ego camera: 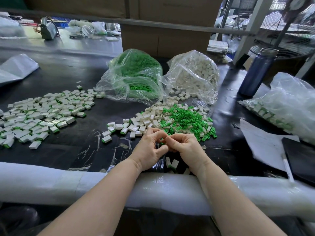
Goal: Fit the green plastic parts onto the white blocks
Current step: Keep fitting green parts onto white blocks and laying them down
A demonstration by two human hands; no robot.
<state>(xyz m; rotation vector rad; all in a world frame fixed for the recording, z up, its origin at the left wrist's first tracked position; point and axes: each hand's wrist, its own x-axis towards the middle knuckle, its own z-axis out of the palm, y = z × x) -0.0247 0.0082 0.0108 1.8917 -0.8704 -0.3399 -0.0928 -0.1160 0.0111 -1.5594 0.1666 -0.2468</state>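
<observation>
My left hand [150,147] and my right hand [184,147] meet fingertip to fingertip above the black table near its front edge. Between the curled fingers a small green plastic part [162,142] shows; any white block in the hands is hidden. Just beyond the hands lies a heap of loose green parts [185,121] mixed with empty white blocks [144,120]. A wide spread of assembled blocks [39,116], white with green ends, covers the table's left side. Two assembled blocks [171,163] lie under my right wrist.
A clear bag of green parts [136,74] and a clear bag of white blocks [196,74] stand behind the heap. A blue bottle [257,72] is at the right, with another bag [286,106], paper, a pen and a black tablet [301,159]. White foam padding [68,184] lines the front edge.
</observation>
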